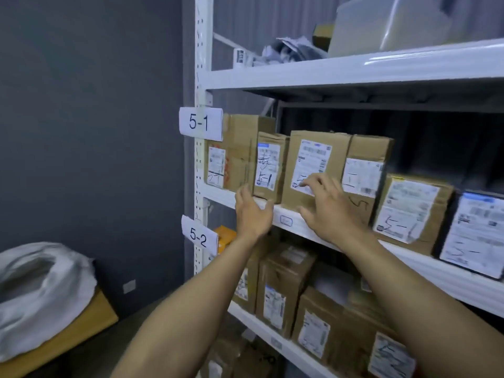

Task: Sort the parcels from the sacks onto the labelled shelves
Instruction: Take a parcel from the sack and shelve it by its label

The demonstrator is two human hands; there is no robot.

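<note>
Low left: white sack (41,282), contents hidden, so prob. more left to sort. At shelf 5-1 (425,268): L hand (252,211) open, holding nothing; R hand (327,205) spread, fingertips touching parcel (313,148), no clamp. Standing in row, apparently placed already.

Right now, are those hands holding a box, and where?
Neither hand grips anything. The right hand rests spread fingers on the front of a box, over its label; the left hand is open nearby.
</note>
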